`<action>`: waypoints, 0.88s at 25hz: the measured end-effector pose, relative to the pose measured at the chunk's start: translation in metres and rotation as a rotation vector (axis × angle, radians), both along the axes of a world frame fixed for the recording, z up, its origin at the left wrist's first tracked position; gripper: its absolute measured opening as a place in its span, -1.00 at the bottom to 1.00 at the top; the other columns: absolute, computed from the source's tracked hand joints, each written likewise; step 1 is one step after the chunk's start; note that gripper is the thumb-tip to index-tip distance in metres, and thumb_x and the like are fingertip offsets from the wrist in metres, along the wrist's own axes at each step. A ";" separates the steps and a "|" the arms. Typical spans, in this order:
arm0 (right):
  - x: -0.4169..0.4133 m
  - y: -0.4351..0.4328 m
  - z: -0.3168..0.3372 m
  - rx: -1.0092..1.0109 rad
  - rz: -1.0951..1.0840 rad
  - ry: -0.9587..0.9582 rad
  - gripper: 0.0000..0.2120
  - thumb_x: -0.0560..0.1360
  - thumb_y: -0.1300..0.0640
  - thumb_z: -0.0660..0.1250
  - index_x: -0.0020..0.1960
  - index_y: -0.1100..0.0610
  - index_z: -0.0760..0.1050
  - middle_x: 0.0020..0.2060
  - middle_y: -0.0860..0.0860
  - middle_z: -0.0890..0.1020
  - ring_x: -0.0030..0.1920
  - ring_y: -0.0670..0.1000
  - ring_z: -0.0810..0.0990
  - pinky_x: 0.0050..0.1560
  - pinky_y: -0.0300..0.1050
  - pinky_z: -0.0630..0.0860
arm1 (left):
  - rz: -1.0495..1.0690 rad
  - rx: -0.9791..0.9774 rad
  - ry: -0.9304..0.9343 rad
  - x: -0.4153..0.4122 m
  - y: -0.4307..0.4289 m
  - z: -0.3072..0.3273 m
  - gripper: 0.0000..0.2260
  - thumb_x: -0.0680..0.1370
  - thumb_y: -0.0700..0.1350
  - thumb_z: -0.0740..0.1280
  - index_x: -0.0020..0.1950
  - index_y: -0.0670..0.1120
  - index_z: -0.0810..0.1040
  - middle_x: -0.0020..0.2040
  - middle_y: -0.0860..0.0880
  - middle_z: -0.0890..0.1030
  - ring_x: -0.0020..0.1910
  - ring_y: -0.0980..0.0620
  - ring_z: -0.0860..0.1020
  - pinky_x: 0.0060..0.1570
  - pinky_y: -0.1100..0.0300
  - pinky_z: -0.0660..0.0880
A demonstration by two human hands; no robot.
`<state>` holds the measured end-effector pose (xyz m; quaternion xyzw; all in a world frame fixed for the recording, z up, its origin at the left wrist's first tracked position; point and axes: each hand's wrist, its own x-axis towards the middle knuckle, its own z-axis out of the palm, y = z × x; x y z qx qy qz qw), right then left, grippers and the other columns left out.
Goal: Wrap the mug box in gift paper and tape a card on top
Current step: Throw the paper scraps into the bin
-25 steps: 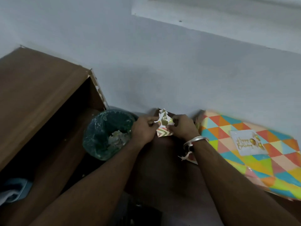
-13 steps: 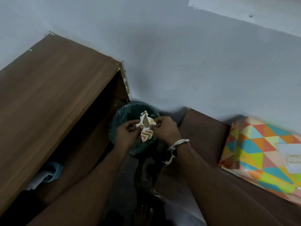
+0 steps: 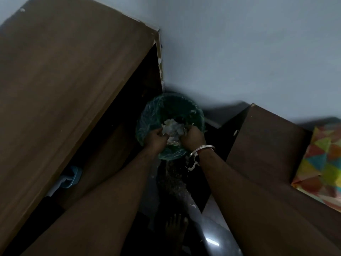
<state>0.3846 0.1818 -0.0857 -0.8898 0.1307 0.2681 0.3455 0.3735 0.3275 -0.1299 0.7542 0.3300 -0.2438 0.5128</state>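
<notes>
The mug box (image 3: 322,163), wrapped in paper with coloured triangles, lies at the right edge on a dark brown table (image 3: 267,145); its card is out of frame. My left hand (image 3: 156,138) and my right hand (image 3: 192,136) are down at the mouth of a green-lined waste bin (image 3: 147,115). Their fingers are curled on a pale scrap of gift paper (image 3: 172,142) between them. Crumpled white paper (image 3: 173,125) lies in the bin just beyond my fingers. The view is dim and blurred.
A large brown wooden cabinet (image 3: 64,80) slants across the left, with a light blue object (image 3: 72,177) in the dark gap beneath it. A grey wall (image 3: 239,61) is behind. My bare foot (image 3: 175,230) stands on the dark floor below the bin.
Both hands have carried the paper scrap leftwards from beside the wrapped box and down into the bin's mouth. The view has swung left, so the box now sits at the right edge.
</notes>
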 end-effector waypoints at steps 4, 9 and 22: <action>-0.031 -0.012 0.034 0.112 -0.145 -0.218 -0.65 0.56 0.27 0.34 0.33 0.17 0.56 0.19 0.15 0.68 0.24 0.15 0.63 0.26 -0.05 0.51 | -0.036 0.001 -0.120 -0.023 -0.011 0.025 -0.59 0.59 -0.24 0.44 0.43 -0.07 0.55 0.38 -0.11 0.57 0.33 -0.10 0.56 0.17 0.09 0.56; -0.095 -0.038 0.084 0.191 -0.108 -0.493 -0.77 0.58 0.24 0.35 0.21 0.11 0.65 0.06 0.02 0.72 0.07 0.02 0.68 0.14 -0.04 0.61 | -0.134 0.140 -0.230 -0.059 -0.028 0.079 -0.82 0.60 -0.18 0.40 0.16 0.05 0.66 0.17 -0.07 0.68 0.09 -0.08 0.64 0.01 0.13 0.55; -0.422 -0.236 0.065 -0.166 -0.197 -0.467 -0.85 0.53 0.22 0.37 0.07 0.08 0.64 -0.05 0.05 0.70 -0.07 0.15 0.66 -0.03 -0.09 0.47 | -0.384 0.228 -0.067 -0.343 -0.217 0.140 -0.80 0.51 0.07 0.42 -0.15 0.03 0.45 -0.15 -0.03 0.67 -0.06 -0.13 0.65 -0.02 0.07 0.52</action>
